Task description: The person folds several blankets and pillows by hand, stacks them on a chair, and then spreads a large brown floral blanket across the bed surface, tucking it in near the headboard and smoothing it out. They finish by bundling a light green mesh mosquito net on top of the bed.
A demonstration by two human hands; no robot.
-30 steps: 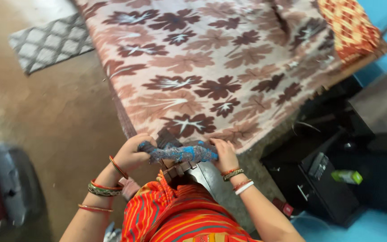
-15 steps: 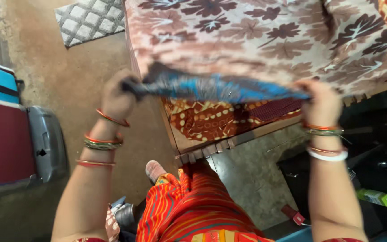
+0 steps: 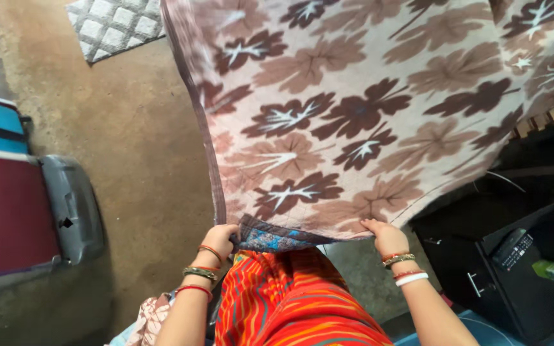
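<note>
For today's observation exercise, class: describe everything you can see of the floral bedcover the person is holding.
The pinkish-beige woven bedcover with brown flower prints looks like soft, thick cloth with a darker striped border along its left edge. It is spread wide and lifted, filling most of the view. Its near edge is turned up, showing a blue patterned underside. The left hand grips the near corner, and the right hand holds the near edge further along. Its far end runs out of view.

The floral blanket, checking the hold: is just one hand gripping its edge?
No: both the left hand and right hand hold the floral blanket edge.
</note>
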